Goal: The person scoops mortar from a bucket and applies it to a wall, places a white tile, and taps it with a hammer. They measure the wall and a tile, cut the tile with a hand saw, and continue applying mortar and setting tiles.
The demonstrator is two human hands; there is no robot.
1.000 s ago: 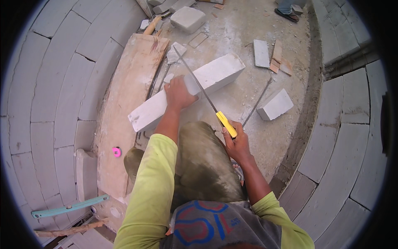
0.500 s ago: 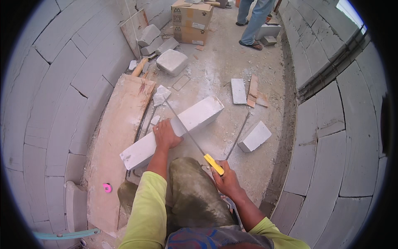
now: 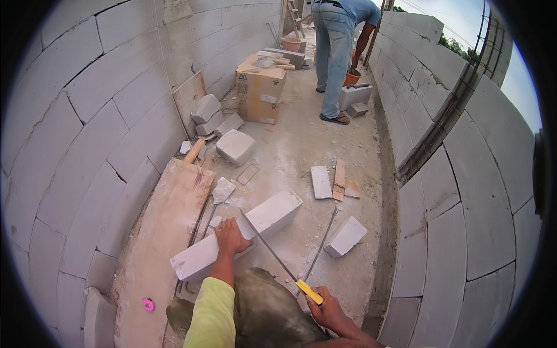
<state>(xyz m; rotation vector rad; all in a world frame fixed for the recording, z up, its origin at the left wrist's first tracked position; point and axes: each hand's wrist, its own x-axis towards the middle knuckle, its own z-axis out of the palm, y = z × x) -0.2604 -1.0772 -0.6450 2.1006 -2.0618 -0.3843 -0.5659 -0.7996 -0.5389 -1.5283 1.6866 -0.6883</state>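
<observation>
My left hand [image 3: 231, 239] grips a long white block [image 3: 277, 210] lying crosswise in front of my bent leg. In my right hand [image 3: 325, 310] is the yellow handle of a long-bladed hand saw [image 3: 308, 292]; its thin blade [image 3: 268, 246] slants up and left across the block, just right of my left hand. A metal rod [image 3: 320, 250] lies on the floor to the right, near a short white block [image 3: 345, 236]. A wooden board [image 3: 149, 243] runs along the left, with a small pink tape measure [image 3: 148, 304] on it.
A person in jeans [image 3: 332, 64] bends over an orange bucket [image 3: 351, 78] farther up the passage. Cardboard boxes [image 3: 258, 95], loose blocks [image 3: 235, 145] and wood scraps [image 3: 340, 177] lie about the floor [image 3: 278, 162]. Block walls [image 3: 81, 151] line both sides, with steel bars [image 3: 432, 136] in the right one.
My view has tilted up along the passage, so the scene sits lower and the other person now shows bent over. My left hand stays on the block and my right keeps the saw.
</observation>
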